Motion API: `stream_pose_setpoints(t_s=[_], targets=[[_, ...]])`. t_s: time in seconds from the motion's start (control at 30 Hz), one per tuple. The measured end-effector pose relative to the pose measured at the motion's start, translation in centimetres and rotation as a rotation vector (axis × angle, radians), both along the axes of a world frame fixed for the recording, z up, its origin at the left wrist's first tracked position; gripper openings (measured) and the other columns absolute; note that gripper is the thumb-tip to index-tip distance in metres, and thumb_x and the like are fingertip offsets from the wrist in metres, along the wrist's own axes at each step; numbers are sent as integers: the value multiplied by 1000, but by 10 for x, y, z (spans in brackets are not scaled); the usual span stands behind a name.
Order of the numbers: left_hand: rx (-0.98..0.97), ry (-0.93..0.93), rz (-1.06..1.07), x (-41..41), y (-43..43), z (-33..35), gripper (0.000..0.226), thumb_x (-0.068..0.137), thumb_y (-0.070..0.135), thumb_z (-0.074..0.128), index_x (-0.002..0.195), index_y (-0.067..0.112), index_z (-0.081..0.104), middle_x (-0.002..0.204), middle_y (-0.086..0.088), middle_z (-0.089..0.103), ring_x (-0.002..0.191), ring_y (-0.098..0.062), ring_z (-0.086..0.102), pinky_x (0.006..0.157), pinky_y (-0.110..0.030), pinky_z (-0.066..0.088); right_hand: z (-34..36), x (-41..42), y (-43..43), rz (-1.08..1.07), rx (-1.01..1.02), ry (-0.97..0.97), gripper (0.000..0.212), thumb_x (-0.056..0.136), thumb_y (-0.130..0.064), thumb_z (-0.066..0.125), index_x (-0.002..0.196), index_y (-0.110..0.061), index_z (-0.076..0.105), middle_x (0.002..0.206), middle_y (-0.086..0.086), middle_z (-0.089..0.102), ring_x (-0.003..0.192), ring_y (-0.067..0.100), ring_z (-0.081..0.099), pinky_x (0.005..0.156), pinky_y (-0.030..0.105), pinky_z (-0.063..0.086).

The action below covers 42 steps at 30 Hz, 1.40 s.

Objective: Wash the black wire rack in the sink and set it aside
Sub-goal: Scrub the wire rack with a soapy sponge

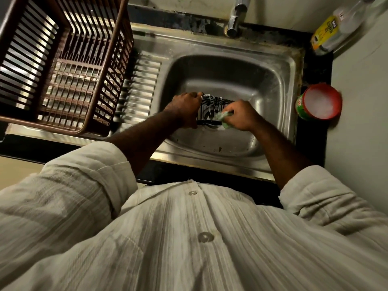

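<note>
A small black wire rack (214,107) is held over the steel sink (281,66) bowl. My left hand (185,109) grips the rack's left side. My right hand (241,115) presses a green scrub pad (222,117) against the rack's right front part. Both hands cover much of the rack, and soap foam shows on its top wires.
A brown plastic dish basket (63,66) stands on the ribbed drainboard (140,87) at the left. The tap (236,17) rises behind the bowl. A red-rimmed tub of soap (319,101) and a yellow-labelled bottle (329,32) sit along the right wall.
</note>
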<state>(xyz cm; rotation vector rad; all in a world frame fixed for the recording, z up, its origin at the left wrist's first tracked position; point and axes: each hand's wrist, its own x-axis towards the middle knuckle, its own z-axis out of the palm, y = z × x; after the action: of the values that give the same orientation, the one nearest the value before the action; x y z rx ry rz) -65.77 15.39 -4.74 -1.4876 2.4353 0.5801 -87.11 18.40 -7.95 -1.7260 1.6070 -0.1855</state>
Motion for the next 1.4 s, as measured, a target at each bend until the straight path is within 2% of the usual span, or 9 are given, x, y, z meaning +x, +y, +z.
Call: stream_pose_setpoints(t_s=[0.23, 0.37, 0.47, 0.57, 0.73, 0.87, 0.97, 1.13, 1.4], targets=[[13, 42, 33, 1, -1, -2, 93, 63, 35, 90, 140, 10, 45, 130, -10, 59, 114, -31, 60, 96, -42, 53, 1, 3, -24, -219, -129, -97, 25, 85, -10, 72, 110, -13, 76, 104, 4, 76, 89, 13, 70, 82, 29, 58], [11, 39, 18, 7, 0, -6, 97, 61, 34, 90, 143, 11, 42, 135, -11, 56, 118, -33, 59, 97, -43, 52, 0, 13, -11, -70, -118, 4, 14, 82, -10, 69, 91, -8, 79, 89, 8, 76, 80, 20, 70, 72, 28, 54], [20, 31, 7, 13, 4, -9, 99, 63, 32, 89, 146, 11, 38, 139, -11, 53, 121, -33, 57, 99, -44, 51, -1, 7, 1, 60, -19, 36, 10, 81, -19, 73, 86, -13, 80, 83, 3, 75, 73, 14, 68, 65, 23, 53], [18, 45, 3, 15, 5, -13, 104, 64, 31, 88, 150, 8, 34, 144, -13, 50, 123, -34, 55, 101, -43, 49, -1, -5, 0, -110, -97, -71, 14, 82, -17, 75, 94, -13, 79, 82, 2, 75, 66, 8, 64, 56, 12, 45], [43, 94, 28, 20, 4, -16, 102, 64, 24, 89, 149, 8, 36, 139, -11, 51, 113, -29, 59, 93, -32, 47, -5, -6, -15, -240, -273, -85, 14, 87, -13, 65, 93, -5, 76, 86, 10, 74, 73, 22, 67, 65, 38, 56], [48, 98, 61, 25, 7, -21, 111, 60, 28, 91, 152, 7, 33, 145, -12, 48, 124, -30, 54, 102, -30, 44, -10, 11, -14, -222, -248, -53, 22, 85, -4, 63, 102, -6, 77, 96, 11, 76, 82, 20, 69, 72, 27, 54], [47, 94, 75, 28, 10, -23, 115, 61, 29, 92, 154, 4, 29, 150, -16, 43, 132, -33, 48, 108, -30, 39, -18, 23, -5, -202, -220, -30, 21, 81, -5, 63, 95, -9, 79, 86, 9, 76, 76, 20, 70, 68, 29, 57], [71, 96, 120, 33, 11, -24, 112, 67, 23, 89, 156, 5, 24, 149, -14, 43, 108, -25, 61, 93, -24, 44, -19, 20, 1, -8, -52, 74, 14, 81, -18, 71, 69, -11, 74, 62, 2, 67, 59, 17, 64, 58, 31, 56], [47, 103, 97, 34, 10, -28, 112, 63, 25, 92, 154, 6, 30, 149, -15, 44, 127, -33, 52, 104, -30, 42, -7, 27, -23, -111, -180, 22, 25, 84, -3, 62, 103, -6, 78, 107, 9, 76, 95, 20, 71, 79, 18, 49]])
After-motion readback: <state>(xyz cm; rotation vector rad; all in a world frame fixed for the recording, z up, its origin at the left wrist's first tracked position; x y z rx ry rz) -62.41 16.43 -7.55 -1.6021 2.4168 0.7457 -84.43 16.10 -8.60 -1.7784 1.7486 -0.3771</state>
